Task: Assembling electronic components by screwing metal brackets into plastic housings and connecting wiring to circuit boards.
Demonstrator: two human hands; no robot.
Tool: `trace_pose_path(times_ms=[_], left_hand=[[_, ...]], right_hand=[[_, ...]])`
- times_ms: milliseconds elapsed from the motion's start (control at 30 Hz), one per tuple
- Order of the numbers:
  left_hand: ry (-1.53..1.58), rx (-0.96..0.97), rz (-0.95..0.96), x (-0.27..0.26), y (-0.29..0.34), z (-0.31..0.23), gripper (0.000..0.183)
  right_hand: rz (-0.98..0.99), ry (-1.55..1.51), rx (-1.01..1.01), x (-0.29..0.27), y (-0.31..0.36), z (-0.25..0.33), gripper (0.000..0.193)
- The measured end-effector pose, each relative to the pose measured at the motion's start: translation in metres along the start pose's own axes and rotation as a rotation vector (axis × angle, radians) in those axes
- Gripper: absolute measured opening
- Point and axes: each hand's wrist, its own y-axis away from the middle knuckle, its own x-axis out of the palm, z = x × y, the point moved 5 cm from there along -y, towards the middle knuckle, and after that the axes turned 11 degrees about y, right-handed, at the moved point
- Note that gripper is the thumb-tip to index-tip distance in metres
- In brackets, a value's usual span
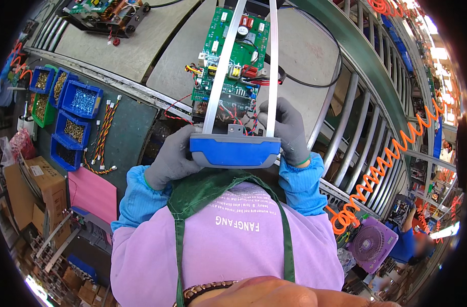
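My left hand (173,157), in a grey glove, grips the left end of a blue and grey end panel (236,158). My gloved right hand (289,130) closes around the panel's right end, some fingers partly hidden behind the right metal rail (272,66). The left metal rail (221,77) also runs away from the panel. Beneath both rails lies a green circuit board (211,48) with red, white and yellow components. Thin red, black and white wires come off its near end, beside my fingers. A small metal bracket (235,130) stands up at the panel's middle.
Blue bins (83,99) and green ones of screws stand at the left, beside bundled wire harnesses (104,130). Another circuit assembly (108,15) sits at the far left. Rollers (346,125) run along the right, under an orange coiled hose (376,174). A purple fan (372,244) stands lower right.
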Motion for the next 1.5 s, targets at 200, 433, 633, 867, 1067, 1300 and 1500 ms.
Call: trace_pose_path(times_ms=[200, 433, 633, 867, 1067, 1300, 1500], left_hand=[[0.049, 0.003, -0.022, 0.0, 0.003, 0.001, 0.06], [-0.028, 0.029, 0.036, 0.0, 0.003, 0.002, 0.059], [0.256, -0.119, 0.269, -0.026, -0.004, -0.006, 0.056], [-0.322, 0.061, -0.358, -0.028, -0.063, -0.021, 0.067], [0.027, 0.07, -0.29, -0.011, -0.086, 0.0, 0.069], [0.327, 0.144, -0.31, -0.062, -0.048, 0.001, 0.042], [0.126, 0.211, -0.86, -0.131, -0.005, 0.022, 0.036]], right_hand=[[0.148, -0.213, -0.156, -0.004, 0.0, 0.0, 0.037], [0.387, -0.049, -0.004, 0.009, 0.053, 0.004, 0.089], [0.155, 0.742, -0.066, -0.001, 0.061, 0.008, 0.069], [0.089, 0.594, -0.174, 0.007, 0.065, 0.011, 0.063], [0.069, 0.657, -0.17, 0.008, 0.066, 0.014, 0.066], [-0.028, 0.641, -0.168, 0.011, 0.069, 0.017, 0.074], [-0.085, 0.616, -0.191, 0.009, 0.072, 0.01, 0.063]])
